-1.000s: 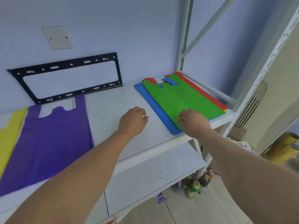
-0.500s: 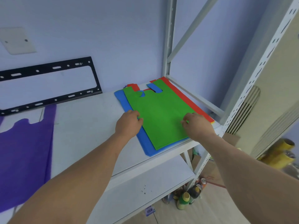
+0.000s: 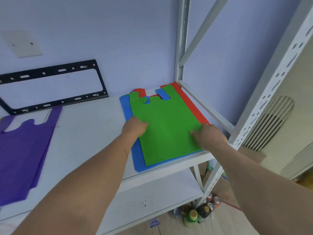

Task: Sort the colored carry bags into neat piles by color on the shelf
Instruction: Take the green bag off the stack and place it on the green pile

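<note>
Your left hand (image 3: 134, 127) sits at the left edge of the green bag (image 3: 166, 128), fingers curled over that edge in a grip on it. Your right hand (image 3: 209, 135) presses near the bag's right edge, fingers bent (whether this grip pinches the fabric, you cannot tell from here). The green bag lies flat on top of a blue bag (image 3: 138, 158), which shows along its left and front sides, and a red bag (image 3: 190, 106) peeks out on its right. All three rest on the white shelf (image 3: 88, 126), at its right end. Well to the left of the green bag lies a purple bag (image 3: 23, 153).
</note>
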